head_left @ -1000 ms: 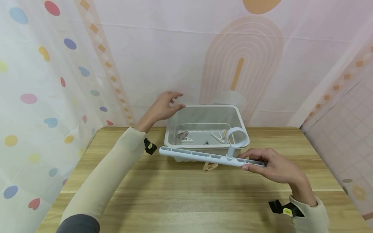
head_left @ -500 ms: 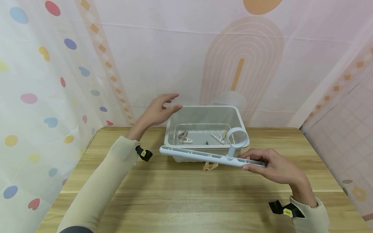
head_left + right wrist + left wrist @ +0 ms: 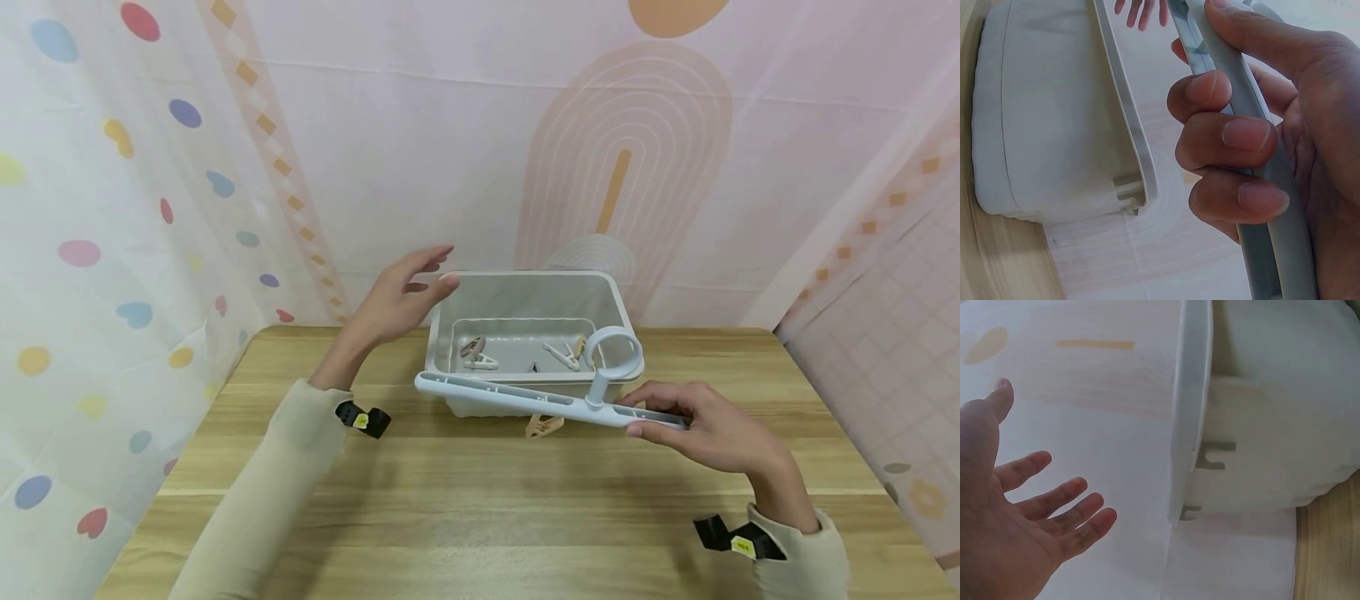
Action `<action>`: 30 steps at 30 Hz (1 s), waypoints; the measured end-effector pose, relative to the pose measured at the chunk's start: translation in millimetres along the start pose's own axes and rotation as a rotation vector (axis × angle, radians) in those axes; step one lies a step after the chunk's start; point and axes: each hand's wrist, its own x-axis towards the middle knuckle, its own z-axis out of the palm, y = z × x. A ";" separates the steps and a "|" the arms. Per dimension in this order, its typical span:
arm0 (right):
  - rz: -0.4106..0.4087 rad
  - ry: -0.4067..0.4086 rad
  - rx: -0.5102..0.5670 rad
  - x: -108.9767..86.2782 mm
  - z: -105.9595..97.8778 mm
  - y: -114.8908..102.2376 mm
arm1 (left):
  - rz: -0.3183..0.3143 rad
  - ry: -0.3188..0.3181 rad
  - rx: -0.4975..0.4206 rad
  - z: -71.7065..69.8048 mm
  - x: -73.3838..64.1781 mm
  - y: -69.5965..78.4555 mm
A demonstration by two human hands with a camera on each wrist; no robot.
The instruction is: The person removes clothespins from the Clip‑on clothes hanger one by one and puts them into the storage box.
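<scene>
My right hand (image 3: 712, 427) grips one end of a pale blue plastic hanger bar (image 3: 498, 393) with a ring (image 3: 633, 367) on a short stem. In the right wrist view, the fingers (image 3: 1225, 140) curl round the bar. The hanger is held in front of a light grey bin (image 3: 626, 312). Beside the bin's left rim, my left hand (image 3: 390, 304) hovers with fingers extended and slightly bent; the left wrist view shows its palm (image 3: 1007, 550) holding nothing. Inside the bin lie several clothespins, including a brown one (image 3: 472, 347) and a white one (image 3: 562, 357).
A tan clothespin (image 3: 544, 426) shows just under the bar; whether it hangs or lies on the wooden table (image 3: 480, 517) I cannot tell. Patterned curtain (image 3: 420, 150) surrounds the table at the back and sides, close behind the bin.
My left hand has drawn back to the left and slightly down, away from the bin's rim. The right hand and the hanger have hardly moved.
</scene>
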 end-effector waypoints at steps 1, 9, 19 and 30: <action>-0.001 0.001 0.000 0.2 0.1 0.1 | 0.003 0.003 -0.006 -0.4 -3.3 1.0; -0.006 0.006 -0.012 3.4 0.7 0.8 | 0.016 0.015 -0.052 -1.1 -30.6 7.2; 0.006 0.001 -0.005 3.5 1.3 0.6 | 0.044 0.040 -0.089 3.8 -54.4 13.8; -0.020 0.019 -0.022 3.6 2.1 0.8 | 0.051 0.054 -0.164 8.7 -79.6 17.6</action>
